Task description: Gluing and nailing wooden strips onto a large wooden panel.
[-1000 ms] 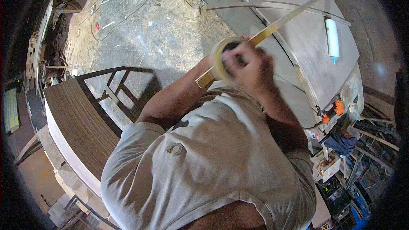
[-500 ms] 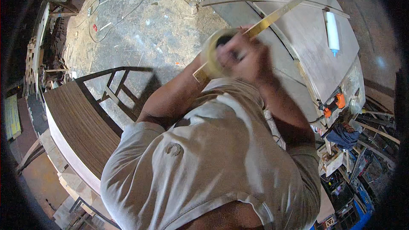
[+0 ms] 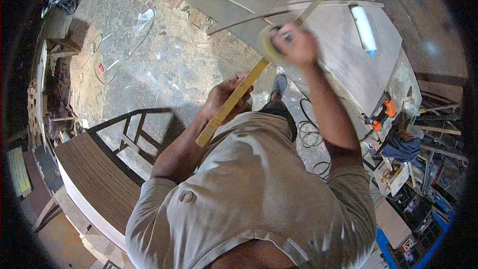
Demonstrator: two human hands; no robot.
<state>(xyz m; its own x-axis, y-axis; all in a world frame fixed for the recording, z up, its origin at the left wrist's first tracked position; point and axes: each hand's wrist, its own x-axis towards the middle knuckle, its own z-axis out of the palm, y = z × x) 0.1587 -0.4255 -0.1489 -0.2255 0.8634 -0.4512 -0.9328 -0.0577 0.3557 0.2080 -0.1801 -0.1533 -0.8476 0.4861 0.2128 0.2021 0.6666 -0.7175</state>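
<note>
Fingers (image 3: 239, 76) of the left hand (image 3: 218, 94) curl round the strip (image 3: 233, 101) from beneath, grasping its lower stretch, with the near end sticking out past them toward the shirt (image 3: 249, 169). Fingers of the right hand (image 3: 303, 46) grasp the roll (image 3: 269, 48) of tape farther up; blur hides exactly how they sit in its hole. The strip slants from the chest up to the right, passing behind the roll and right hand, its far end over the pale panel (image 3: 343, 45). On that panel lie a white tube (image 3: 364, 27) and a thin curved lath (image 3: 298, 6). The step in hand looks like working tape along or around the strip, though whether any tape joins the two at this point I cannot tell. As I judge it, the next move calls for a firm left hold to keep the strip from twisting, and for the right hand to keep the roll close and the tape taut, so it lies without creases.
</note>
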